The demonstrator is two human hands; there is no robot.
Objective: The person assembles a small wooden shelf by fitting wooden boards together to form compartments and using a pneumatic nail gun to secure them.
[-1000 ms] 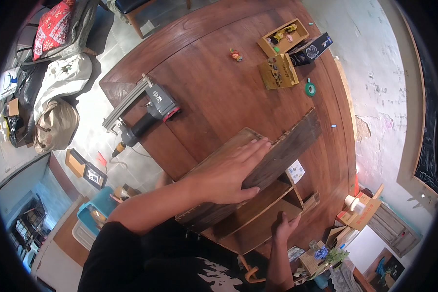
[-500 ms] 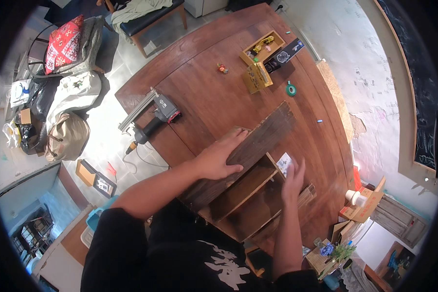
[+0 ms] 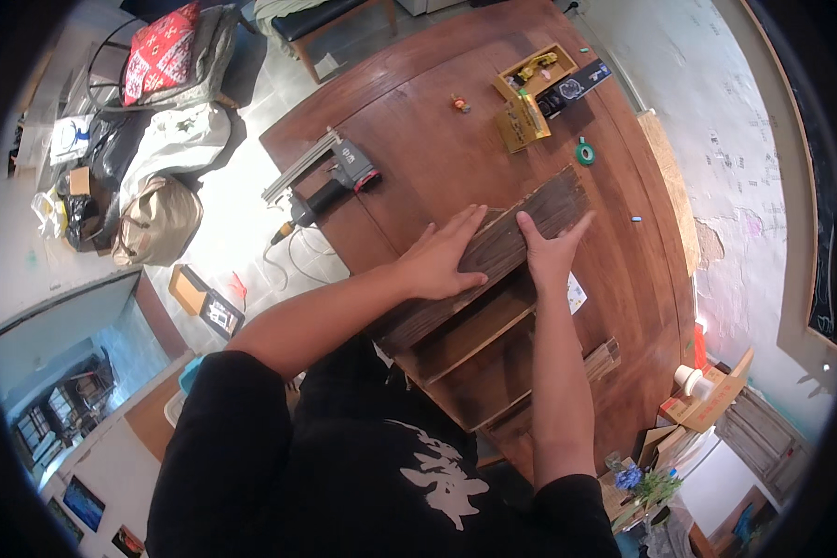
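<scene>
From where I stand, nearest the person's black shirt is a wooden box frame [image 3: 482, 348], its shelf-like compartments facing up at the table's edge. Over its far side lies a dark, weathered board [image 3: 504, 249], slanting away to the right; whether it rests fully on the frame I cannot tell.

The left hand [image 3: 445, 262] presses flat on the board, thumb spread along the face and fingertips reaching its far edge. The right hand [image 3: 551, 253] grasps the board nearer its far end, thumb on top; its fingers spread past the near edge, and I cannot tell whether any curl underneath. To do this well, I'd spread the pressure evenly between both palms, line the board's edge up with the frame by feel, and mind the rough, splintery rim.

Just past the right forearm are a patterned white card [image 3: 577, 294] and a short wood strip [image 3: 603, 359]. Farther over the brown table [image 3: 409, 200], a nail gun [image 3: 344, 177] lies to the left, apart from both hands, a sensible place for it during aligning. Beyond sit a green tape roll [image 3: 584, 152] and a small open box [image 3: 558, 60]; farthest off, a red cushion [image 3: 161, 54] leans on a chair.
</scene>
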